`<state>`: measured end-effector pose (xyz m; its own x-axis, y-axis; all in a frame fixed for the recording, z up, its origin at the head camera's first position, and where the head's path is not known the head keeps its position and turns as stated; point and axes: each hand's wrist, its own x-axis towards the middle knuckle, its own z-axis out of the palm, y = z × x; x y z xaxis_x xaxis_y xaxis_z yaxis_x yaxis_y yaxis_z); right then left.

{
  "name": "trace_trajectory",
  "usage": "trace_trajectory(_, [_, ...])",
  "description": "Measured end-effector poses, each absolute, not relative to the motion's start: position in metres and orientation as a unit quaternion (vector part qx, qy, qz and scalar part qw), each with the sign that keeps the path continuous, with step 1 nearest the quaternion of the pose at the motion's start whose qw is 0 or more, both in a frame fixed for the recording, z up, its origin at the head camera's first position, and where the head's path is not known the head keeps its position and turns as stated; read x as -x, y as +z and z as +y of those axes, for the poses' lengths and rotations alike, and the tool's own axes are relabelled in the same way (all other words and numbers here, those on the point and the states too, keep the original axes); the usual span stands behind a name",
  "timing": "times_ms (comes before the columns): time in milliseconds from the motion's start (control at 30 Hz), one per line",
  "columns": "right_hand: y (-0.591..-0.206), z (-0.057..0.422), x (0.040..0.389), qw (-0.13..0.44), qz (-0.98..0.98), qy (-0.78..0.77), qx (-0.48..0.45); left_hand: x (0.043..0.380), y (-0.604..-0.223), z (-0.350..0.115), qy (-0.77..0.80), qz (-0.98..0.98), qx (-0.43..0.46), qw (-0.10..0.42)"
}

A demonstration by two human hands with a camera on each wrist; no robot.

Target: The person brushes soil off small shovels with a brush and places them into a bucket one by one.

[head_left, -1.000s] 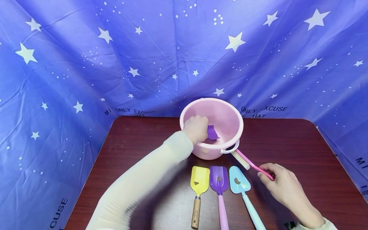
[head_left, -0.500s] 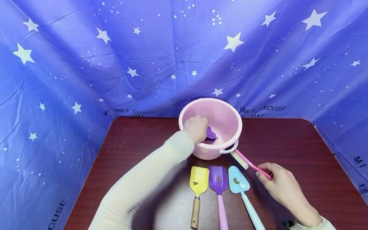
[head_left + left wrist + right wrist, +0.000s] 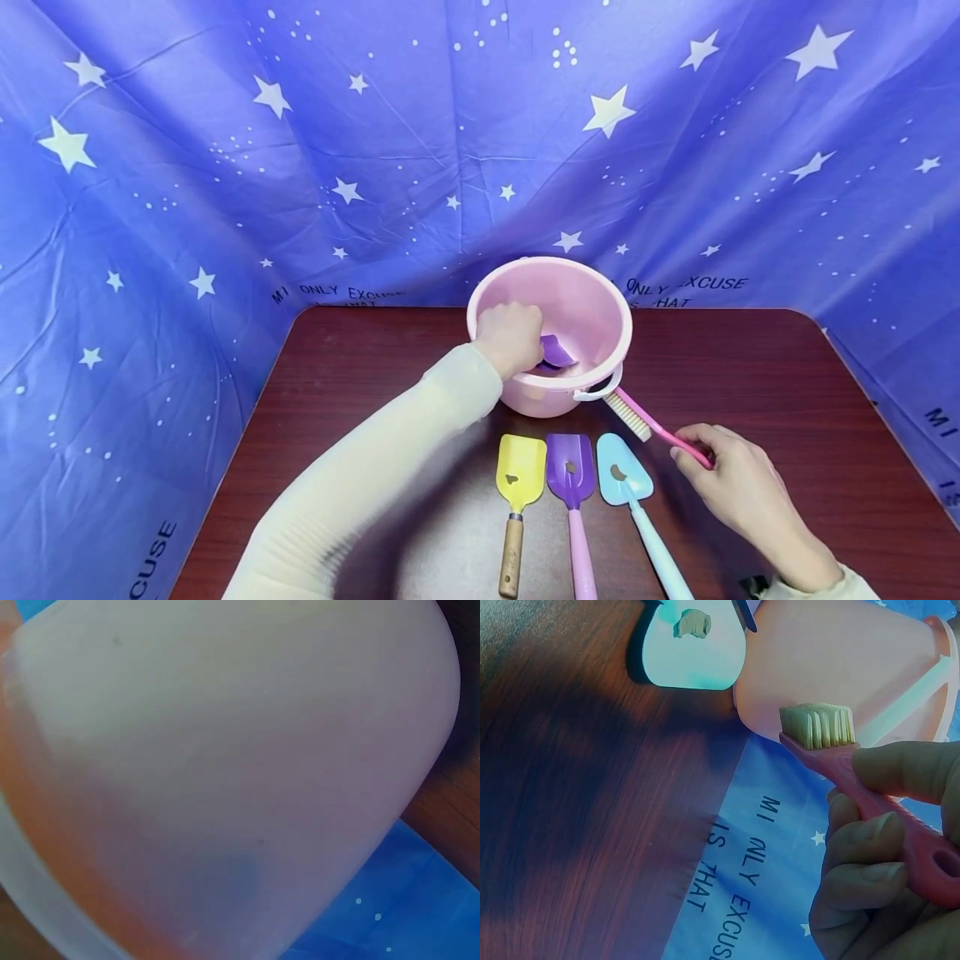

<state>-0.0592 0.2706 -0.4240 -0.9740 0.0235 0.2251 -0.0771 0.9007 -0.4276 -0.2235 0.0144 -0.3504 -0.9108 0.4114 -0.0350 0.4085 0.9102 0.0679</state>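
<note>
My left hand (image 3: 512,335) reaches over the near left rim into a pink bucket (image 3: 547,404), knuckles up and fingertips hidden. From under it sticks out a soft-looking purple cloth (image 3: 557,352), close to the bucket's floor. The left wrist view is filled by the bucket's outer wall (image 3: 247,750). My right hand (image 3: 742,483) holds a pink scrubbing brush (image 3: 885,802) by its handle, thumb on top and fingers curled beneath. The brush's pale bristles (image 3: 817,726) are close to the bucket's outer wall, below its white handle (image 3: 600,390).
In front of the bucket lie three small shovels side by side: a yellow one (image 3: 521,471) with a wooden grip, a purple one (image 3: 572,458) with a pink handle, and a light blue one (image 3: 626,479). A blue star-printed curtain (image 3: 420,150) hangs behind the dark red table (image 3: 337,392).
The purple cloth's visible part has changed shape and shifted slightly under my left hand inside the bucket. My right hand and the brush have stayed almost still.
</note>
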Motion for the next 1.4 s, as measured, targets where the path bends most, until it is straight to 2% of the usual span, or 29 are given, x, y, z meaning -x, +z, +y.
trace_trajectory(333, [-0.423,0.271,0.059,0.118,-0.969,0.218,-0.016,0.218,-0.344,0.007,0.032,0.969,-0.241,-0.042])
trace_trajectory(667, [-0.422,0.269,0.06,0.115,-0.969,0.217,-0.017,0.205,-0.345,-0.005,0.035,0.954,-0.27,-0.129])
trace_trajectory(967, [-0.422,0.269,0.06,0.116,-0.97,0.215,-0.016,0.194,-0.348,-0.015,0.065,0.945,-0.275,-0.164])
trace_trajectory(1400, [-0.422,0.271,0.059,0.125,-0.968,0.215,-0.017,0.172,-0.357,-0.032,0.142,0.909,-0.309,-0.242])
